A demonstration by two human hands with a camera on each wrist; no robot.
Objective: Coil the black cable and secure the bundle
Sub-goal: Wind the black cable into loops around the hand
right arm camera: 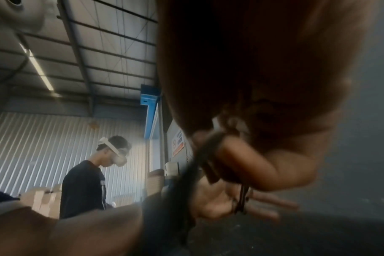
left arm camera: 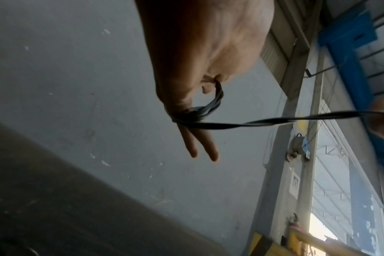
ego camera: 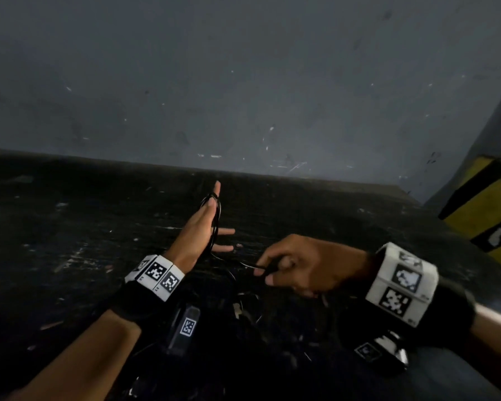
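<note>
My left hand (ego camera: 201,225) is raised over the dark table with its fingers (left arm camera: 201,143) held straight. The thin black cable (ego camera: 215,218) is wound in several loops round that hand, from the thumb crotch across the fingers (left arm camera: 196,112). One strand (left arm camera: 274,119) runs off to the right to my right hand (ego camera: 295,267). There the thumb and fingers pinch the cable (ego camera: 259,267) a little to the right of and nearer than the left palm. More loose cable (ego camera: 243,299) trails down onto the table below the hands. In the blurred right wrist view the pinching fingers (right arm camera: 241,159) hold the cable in front of the left palm (right arm camera: 213,202).
The table (ego camera: 70,227) is dark and scuffed, with a grey wall (ego camera: 243,82) close behind it. A yellow-and-black striped post (ego camera: 486,204) stands at the right. In the right wrist view another person (right arm camera: 83,187) wearing a headset stands by cardboard boxes (right arm camera: 44,201).
</note>
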